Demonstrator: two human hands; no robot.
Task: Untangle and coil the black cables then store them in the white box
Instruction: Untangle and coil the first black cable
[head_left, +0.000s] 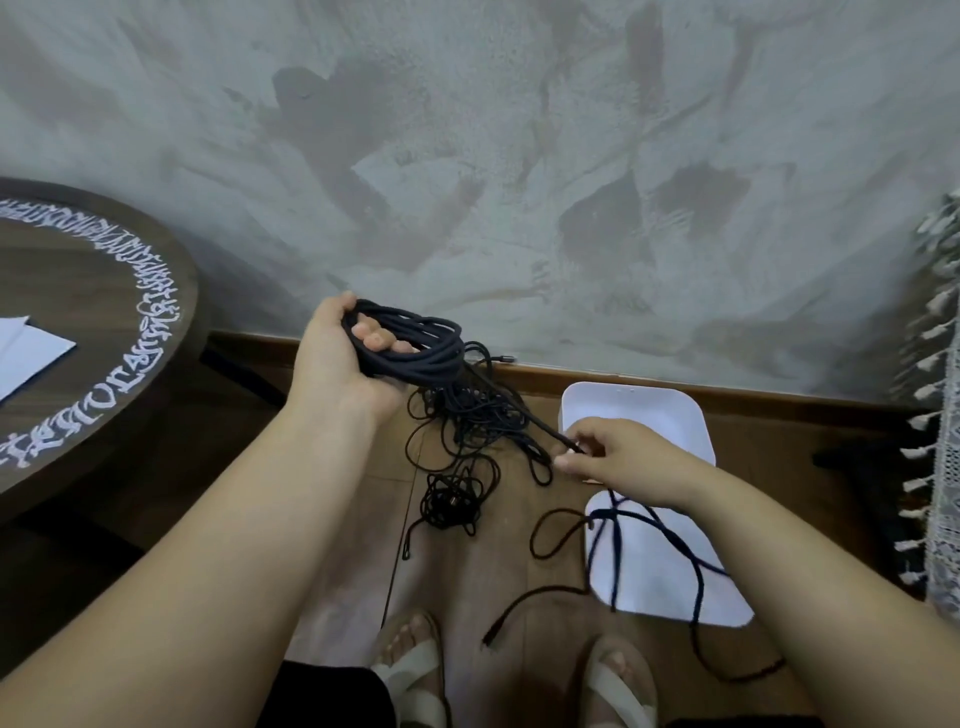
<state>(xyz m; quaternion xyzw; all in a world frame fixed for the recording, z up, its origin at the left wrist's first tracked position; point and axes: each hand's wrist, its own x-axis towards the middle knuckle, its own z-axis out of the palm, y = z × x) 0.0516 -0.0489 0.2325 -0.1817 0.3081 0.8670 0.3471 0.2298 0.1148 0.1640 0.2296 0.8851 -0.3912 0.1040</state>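
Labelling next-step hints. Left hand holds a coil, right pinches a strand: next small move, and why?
Probably bring the right hand up to the left hand and lay the pinched strand as another loop on the coil. The strand runs from coil to pinch, and more trails across the white lid.

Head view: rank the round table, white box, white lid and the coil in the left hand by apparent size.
1. Round table, though cropped.
2. White lid and white box: alike; lid is nearer, box partly behind the right hand, so unranked.
3. Coil held in the left hand.
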